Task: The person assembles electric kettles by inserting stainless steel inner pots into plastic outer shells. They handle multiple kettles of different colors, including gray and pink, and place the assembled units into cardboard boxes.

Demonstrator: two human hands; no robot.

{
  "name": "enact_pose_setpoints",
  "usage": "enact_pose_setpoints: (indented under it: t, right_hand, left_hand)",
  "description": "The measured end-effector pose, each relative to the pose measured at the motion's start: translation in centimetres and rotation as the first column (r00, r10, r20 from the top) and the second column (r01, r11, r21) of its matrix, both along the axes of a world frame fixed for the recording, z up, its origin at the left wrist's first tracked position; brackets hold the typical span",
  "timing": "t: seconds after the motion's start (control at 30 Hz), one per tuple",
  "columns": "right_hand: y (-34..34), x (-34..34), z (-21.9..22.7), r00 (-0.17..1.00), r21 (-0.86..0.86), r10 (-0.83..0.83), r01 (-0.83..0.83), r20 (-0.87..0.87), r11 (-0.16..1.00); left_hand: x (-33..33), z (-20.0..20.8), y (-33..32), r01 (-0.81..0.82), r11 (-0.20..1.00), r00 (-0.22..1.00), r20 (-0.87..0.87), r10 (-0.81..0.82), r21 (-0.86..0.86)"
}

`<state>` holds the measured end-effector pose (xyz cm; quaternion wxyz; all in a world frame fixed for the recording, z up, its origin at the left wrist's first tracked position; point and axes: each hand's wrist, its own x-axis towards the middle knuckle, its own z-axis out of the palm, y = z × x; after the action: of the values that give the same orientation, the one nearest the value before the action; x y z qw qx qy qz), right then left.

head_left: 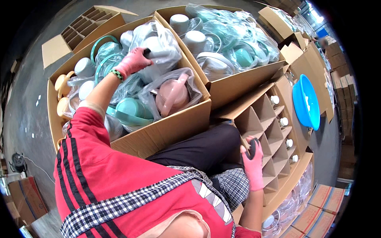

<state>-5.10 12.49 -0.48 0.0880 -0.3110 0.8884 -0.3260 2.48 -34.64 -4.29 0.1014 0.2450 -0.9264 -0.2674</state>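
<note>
My left hand, in a pink glove with dark fingertips, reaches over an open cardboard box. Its fingers are closed at the edge of a clear plastic bag with white pieces inside. Around it lie plastic-wrapped, cup-shaped pieces with looped handles: a pink one, a teal one and several white and yellow ones. My right hand, gloved the same way, hovers at the near side of a carton with cardboard dividers. Its fingers are apart and I see nothing in them.
A second box of wrapped white and teal pieces adjoins the first. White-capped items stand along the divided carton's right-hand cells. Beyond them is a blue basin. Another divided carton stands far left; stacked cartons lie lower right.
</note>
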Motion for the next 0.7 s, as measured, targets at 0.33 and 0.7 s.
enact_pose_setpoints:
  t: [0.33,0.7]
  right_hand:
    - [2.8,1.2,-1.5,0.976,-0.391,-0.066,0.145,0.207,0.909]
    - [2.9,-4.5,7.8,0.96,-0.76,-0.276,0.206,0.037,0.617]
  left_hand:
    - [-0.8,24.2,11.4,0.046,0.977,0.828,-0.538,-0.154,-0.209]
    - [-0.4,35.2,26.6,0.603,0.624,0.279,-0.6,-0.749,-0.497]
